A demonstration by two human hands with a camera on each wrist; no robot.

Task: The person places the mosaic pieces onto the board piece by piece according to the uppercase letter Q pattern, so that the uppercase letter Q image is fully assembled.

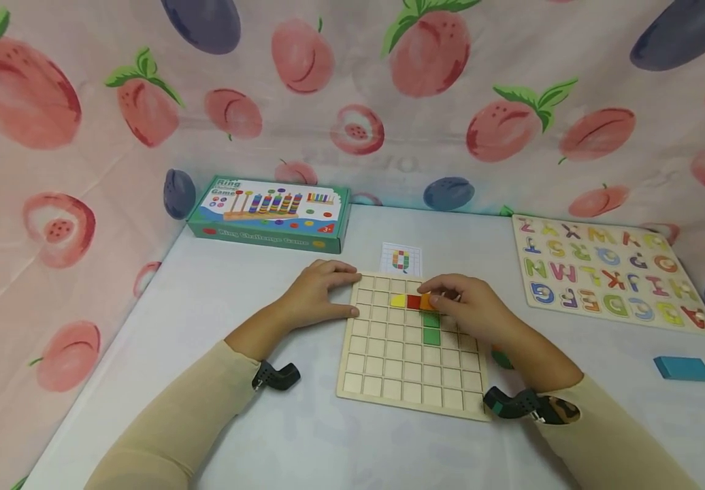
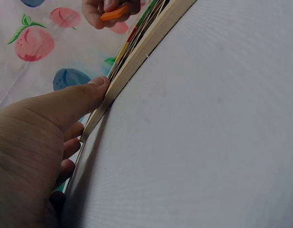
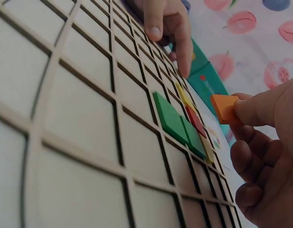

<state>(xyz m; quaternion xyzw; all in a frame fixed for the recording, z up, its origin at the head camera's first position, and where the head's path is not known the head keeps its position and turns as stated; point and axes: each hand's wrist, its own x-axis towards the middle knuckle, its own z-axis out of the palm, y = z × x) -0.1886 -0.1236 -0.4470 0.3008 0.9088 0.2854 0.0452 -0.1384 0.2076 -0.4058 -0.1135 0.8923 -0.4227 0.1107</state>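
My right hand [image 1: 478,309] pinches an orange square tile [image 3: 222,109] between thumb and fingers, over the upper right part of a wooden grid board [image 1: 383,388]. In the right wrist view the tile is tilted and raised off the board. A yellow tile [image 1: 398,300] with a rounded corner and a red tile [image 1: 414,301] lie side by side in the grid. Two green tiles [image 1: 431,336] sit one below the other nearby. My left hand [image 1: 312,296] touches the board's left edge, thumb against the rim [image 2: 132,66], fingers extended near the top left corner.
Behind the board lies a card [image 1: 401,259] printed with a coloured Q pattern. A green Ring Challenge Game box [image 1: 267,214] lies at back left, an alphabet puzzle board [image 1: 610,272] at back right. A blue block [image 1: 683,368] lies at right. Green pieces [image 1: 502,357] show partly beneath my right forearm.
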